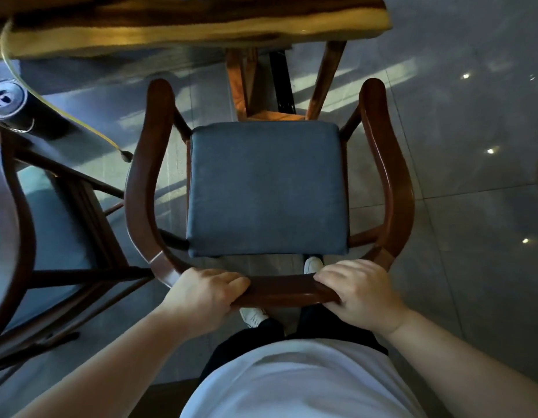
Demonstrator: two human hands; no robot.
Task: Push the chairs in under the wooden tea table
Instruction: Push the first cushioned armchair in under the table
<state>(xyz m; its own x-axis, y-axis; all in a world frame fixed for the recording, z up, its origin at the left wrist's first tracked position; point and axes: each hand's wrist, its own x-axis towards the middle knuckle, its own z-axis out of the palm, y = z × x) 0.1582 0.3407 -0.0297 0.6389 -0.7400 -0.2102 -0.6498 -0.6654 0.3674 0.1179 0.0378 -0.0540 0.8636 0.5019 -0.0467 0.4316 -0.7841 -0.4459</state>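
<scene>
Seen from above, a person stood behind a wooden armchair (391, 188) and looked straight down onto it. Both hands gripped the curved top rail (280, 289) of the chair's back. The left hand (201, 292) was wrapped around the rail left of centre, its fingers (231, 283) curled over the top and the thumb tucked beneath. The right hand (362, 292) was closed on the rail right of centre, fingers folded over the front edge. A bare stretch of rail showed between the two hands.

The chair had rounded arms sweeping forward on both sides and a square blue cushion (266, 188) on its seat. It faced the wooden tea table (186, 28), whose thick, pale-edged slab ran across the top of the view. The front of the seat sat close to a table leg (325, 76) but was not under the slab; the whole cushion was in plain view.

A second, darker chair (8, 212) stood just beside the first on the left. Below the rail, white shoes (252, 316) and dark trousers showed on a glossy grey tiled floor (472, 131). The person wore a white shirt (298, 384).
</scene>
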